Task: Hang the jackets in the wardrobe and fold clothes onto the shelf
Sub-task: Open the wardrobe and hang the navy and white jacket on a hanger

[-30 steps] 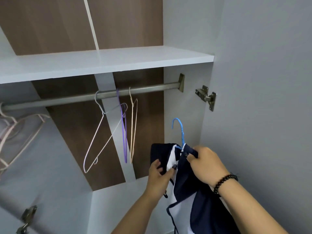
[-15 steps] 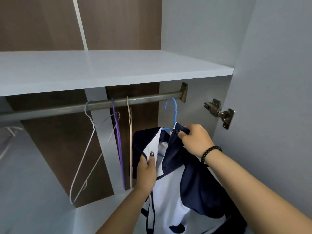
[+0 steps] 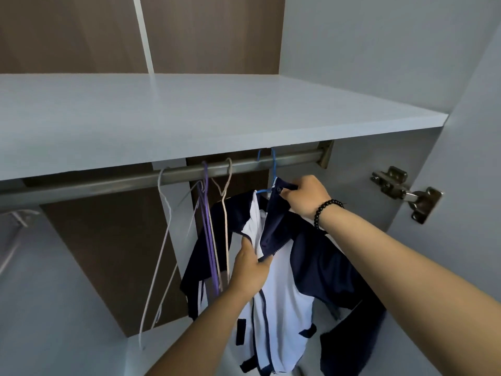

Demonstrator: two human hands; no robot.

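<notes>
A navy and white zip jacket (image 3: 287, 289) hangs on a blue wire hanger (image 3: 273, 169), whose hook sits over the metal wardrobe rail (image 3: 108, 183). My right hand (image 3: 305, 195), with a black bead bracelet at the wrist, grips the jacket's navy collar right at the hanger's neck. Lower down, my left hand (image 3: 250, 270) pinches the white front edge beside the zip. The jacket's lower part drapes toward the wardrobe floor.
Three bare hangers hang left of the jacket: white (image 3: 162, 240), purple (image 3: 207, 226) and beige (image 3: 226, 207). A pale shelf (image 3: 189, 118) lies just above the rail. The open door (image 3: 474, 240) with its metal hinge (image 3: 404, 192) stands at the right.
Both hands have lifted the jacket up from below the rail. The blue hanger's hook, held free in the air before, now sits over the rail.
</notes>
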